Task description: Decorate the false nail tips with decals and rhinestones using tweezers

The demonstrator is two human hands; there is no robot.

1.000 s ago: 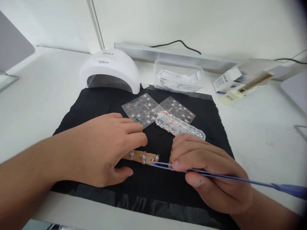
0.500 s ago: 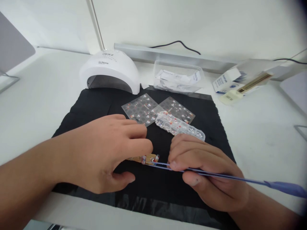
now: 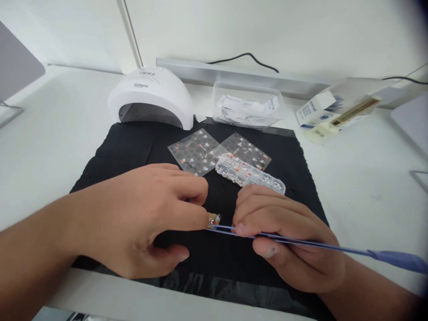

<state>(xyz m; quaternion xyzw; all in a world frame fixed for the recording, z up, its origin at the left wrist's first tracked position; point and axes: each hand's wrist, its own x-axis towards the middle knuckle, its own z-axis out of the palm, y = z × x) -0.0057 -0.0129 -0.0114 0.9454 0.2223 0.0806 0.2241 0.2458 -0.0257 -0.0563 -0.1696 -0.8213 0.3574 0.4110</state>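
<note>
My right hand is closed around a pair of purple tweezers, thumb below and fingers above. Their tips point left and meet a small tan strip bearing shiny gems and coloured decorations. My left hand reaches over that strip from the left, its index fingertip on or just above it. Thumb and index finger of this hand stand well apart, and the other fingers are bent. Most of the strip is hidden under the left hand; whether the tweezers grip a gem cannot be told.
A black mat covers the middle of the white table. Two patterned sticker sheets and a clear compartment box lie beyond my hands. Behind stand a white nail lamp, a clear tub of packets and a white carton.
My left index finger has moved right and now covers more of the decorated strip. The tweezers stay at the strip, with my right hand nearly still.
</note>
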